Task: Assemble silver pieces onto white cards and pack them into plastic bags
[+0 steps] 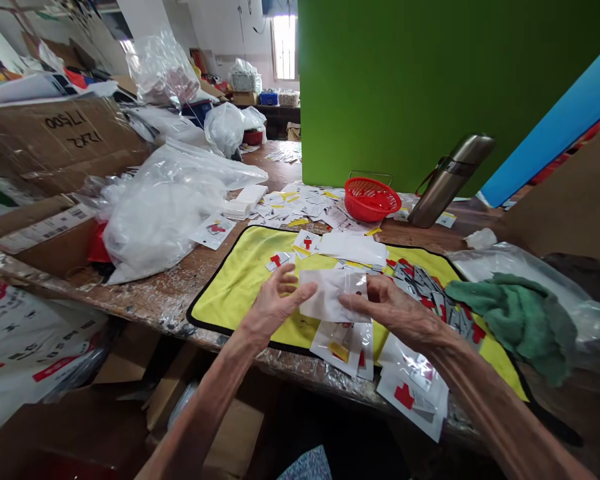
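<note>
the right hand (387,307) has a tight pinch grip on a white plastic packet (330,297), above the yellow mat (240,280) near the front edge of the bench (160,300); the left hand (275,300) is half open, thumb at the packet's left side.

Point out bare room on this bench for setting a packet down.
Bare yellow mat lies at its left end, beside the plastic bag; bare wood runs between that bag and the mat's edge. Crowded: the grey packets by the green cloth, and the papers behind the mat.
</note>
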`<state>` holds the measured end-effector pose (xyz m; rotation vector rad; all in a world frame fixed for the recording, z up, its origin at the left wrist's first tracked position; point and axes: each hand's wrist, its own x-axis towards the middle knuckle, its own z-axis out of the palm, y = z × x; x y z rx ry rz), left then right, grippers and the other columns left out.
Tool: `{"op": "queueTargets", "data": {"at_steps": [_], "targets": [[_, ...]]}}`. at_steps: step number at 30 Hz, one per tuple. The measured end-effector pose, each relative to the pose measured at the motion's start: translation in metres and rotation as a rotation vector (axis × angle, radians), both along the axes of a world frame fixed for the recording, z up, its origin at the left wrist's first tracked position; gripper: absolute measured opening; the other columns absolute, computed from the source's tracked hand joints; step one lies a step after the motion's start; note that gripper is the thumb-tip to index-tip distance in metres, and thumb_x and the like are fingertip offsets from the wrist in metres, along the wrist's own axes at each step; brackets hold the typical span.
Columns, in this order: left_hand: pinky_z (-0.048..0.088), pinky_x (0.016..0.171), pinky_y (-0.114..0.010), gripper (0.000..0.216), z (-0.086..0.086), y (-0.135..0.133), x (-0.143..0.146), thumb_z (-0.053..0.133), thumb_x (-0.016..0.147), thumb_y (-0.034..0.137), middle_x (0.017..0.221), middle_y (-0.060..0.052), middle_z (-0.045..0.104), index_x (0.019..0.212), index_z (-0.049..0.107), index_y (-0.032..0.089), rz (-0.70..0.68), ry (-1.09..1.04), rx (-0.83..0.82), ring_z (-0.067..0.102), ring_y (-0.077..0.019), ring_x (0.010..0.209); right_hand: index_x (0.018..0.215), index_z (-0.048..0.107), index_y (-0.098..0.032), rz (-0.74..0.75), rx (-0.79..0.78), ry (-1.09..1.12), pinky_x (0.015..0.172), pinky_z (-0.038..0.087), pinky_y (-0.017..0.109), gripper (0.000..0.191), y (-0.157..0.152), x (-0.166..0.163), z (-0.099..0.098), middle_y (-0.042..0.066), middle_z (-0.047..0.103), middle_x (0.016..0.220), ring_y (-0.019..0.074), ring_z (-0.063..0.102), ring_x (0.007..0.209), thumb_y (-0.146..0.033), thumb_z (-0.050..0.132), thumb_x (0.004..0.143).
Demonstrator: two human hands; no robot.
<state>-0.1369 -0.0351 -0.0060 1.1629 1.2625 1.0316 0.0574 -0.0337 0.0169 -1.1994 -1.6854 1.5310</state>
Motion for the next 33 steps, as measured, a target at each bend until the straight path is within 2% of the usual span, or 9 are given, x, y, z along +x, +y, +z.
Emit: {"op": "queueTargets", "data": {"at_steps": [3,6,9,12,14,17,20,27,33], "targets": [[0.047,0.075,-0.029,0.052,-0.005,0.001,-0.002,0.077,0.058,0.044,0.091,-0.008,0.066,0.098,0.064,0.013,-0.217,-0.367,-0.214,0.060,-0.0173,0.081,0.081,0.064,-0.016,0.012,-0.085,0.082,0.065,0.046,0.028,0.033,-0.004,0.000,0.003,0.002,0.065,0.076,0.0154,0.057,0.069,-0.048,0.067,0.073],[0.044,0.063,-0.023,0.037,-0.011,-0.003,-0.001,0.077,0.060,0.045,0.072,-0.003,0.063,0.073,0.064,0.013,-0.176,-0.382,-0.174,0.055,-0.0118,0.066,0.075,0.064,-0.016,-0.011,-0.101,0.081,0.059,0.043,0.024,0.032,-0.004,-0.002,-0.001,0.000,0.064,0.072,0.0128,0.055,0.064,-0.047,0.071,0.070],[0.043,0.058,-0.026,0.040,-0.014,-0.005,-0.005,0.066,0.069,0.053,0.069,-0.003,0.062,0.071,0.062,0.013,-0.110,-0.151,-0.056,0.054,-0.0136,0.063,0.074,0.064,-0.015,-0.055,-0.050,0.034,0.053,0.038,0.023,0.034,-0.001,-0.005,-0.007,0.000,0.061,0.069,0.0116,0.051,0.060,-0.048,0.070,0.069],[0.047,0.082,-0.038,0.053,-0.010,-0.008,-0.009,0.072,0.065,0.052,0.103,-0.009,0.065,0.102,0.061,0.017,-0.009,0.286,0.291,0.058,-0.0243,0.096,0.072,0.062,-0.015,-0.029,-0.027,0.012,0.050,0.036,0.022,0.034,0.003,-0.008,-0.013,-0.001,0.058,0.065,0.0104,0.048,0.056,-0.049,0.067,0.072],[0.037,0.098,-0.046,0.071,-0.006,-0.011,-0.010,0.080,0.057,0.048,0.121,-0.010,0.058,0.117,0.055,0.021,-0.057,0.576,0.555,0.050,-0.0285,0.115,0.065,0.058,-0.015,0.001,-0.009,-0.045,0.046,0.031,0.021,0.036,0.005,-0.012,-0.014,-0.003,0.052,0.058,0.0087,0.042,0.051,-0.049,0.066,0.072],[0.029,0.103,-0.049,0.065,-0.004,-0.014,-0.008,0.078,0.062,0.046,0.114,-0.009,0.061,0.118,0.054,0.022,-0.226,0.813,0.752,0.053,-0.0274,0.111,0.060,0.053,-0.017,0.044,0.021,-0.125,0.042,0.025,0.021,0.038,0.007,-0.019,-0.014,-0.005,0.043,0.053,0.0072,0.035,0.048,-0.050,0.064,0.072],[0.034,0.097,-0.047,0.067,-0.005,-0.015,-0.007,0.077,0.064,0.047,0.107,-0.010,0.063,0.120,0.053,0.018,-0.236,0.893,0.792,0.056,-0.0269,0.103,0.062,0.054,-0.016,0.110,0.019,-0.129,0.042,0.025,0.021,0.036,0.009,-0.026,-0.014,-0.005,0.044,0.053,0.0071,0.034,0.047,-0.049,0.063,0.073],[0.040,0.087,-0.039,0.042,-0.006,-0.018,-0.017,0.076,0.066,0.037,0.094,-0.007,0.068,0.101,0.061,0.018,-0.125,0.708,0.691,0.060,-0.0230,0.090,0.066,0.055,-0.017,0.182,-0.024,0.002,0.045,0.034,0.020,0.035,0.018,-0.037,-0.018,-0.005,0.050,0.054,0.0071,0.043,0.047,-0.050,0.060,0.077],[0.044,0.066,-0.026,0.042,0.004,0.036,-0.066,0.077,0.061,0.046,0.079,-0.003,0.067,0.086,0.065,0.014,0.031,0.130,0.155,0.057,-0.0134,0.069,0.070,0.053,-0.017,-0.170,0.139,-0.293,0.050,0.041,0.020,0.016,0.044,-0.057,-0.029,0.001,0.062,0.069,0.0104,0.060,0.057,-0.027,0.049,0.082]]}}
